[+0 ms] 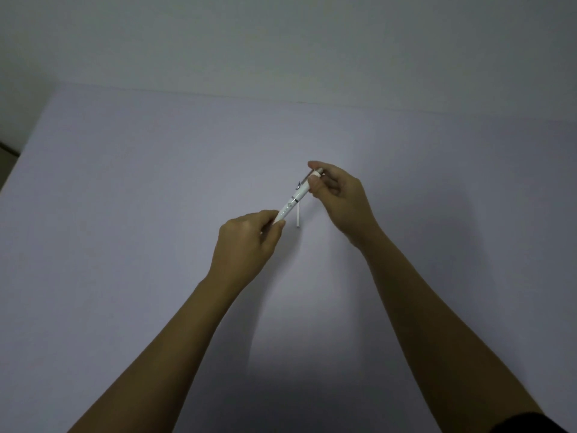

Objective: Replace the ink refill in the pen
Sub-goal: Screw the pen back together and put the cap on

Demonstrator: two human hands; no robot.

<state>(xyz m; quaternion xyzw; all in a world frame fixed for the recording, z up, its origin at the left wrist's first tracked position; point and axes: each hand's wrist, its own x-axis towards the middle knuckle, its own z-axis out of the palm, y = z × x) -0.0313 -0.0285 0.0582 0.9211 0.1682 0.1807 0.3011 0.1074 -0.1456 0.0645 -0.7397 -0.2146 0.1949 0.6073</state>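
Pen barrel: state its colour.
White, with a thin silver band at mid-length, on the pen held between both hands; the head view shows it.

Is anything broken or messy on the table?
Nothing looks broken or spilled. Both hands hold a white pen above the table: the left hand at its lower end, the right hand at the clip end. A thin white stick, maybe a refill, lies just beneath.

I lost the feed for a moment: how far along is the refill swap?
Done: nothing clearly. In hand: the white pen is held whole, left hand at its lower end, right hand at the clip end. Left: opening it and swapping; a thin white stick, possibly the refill, lies on the table.
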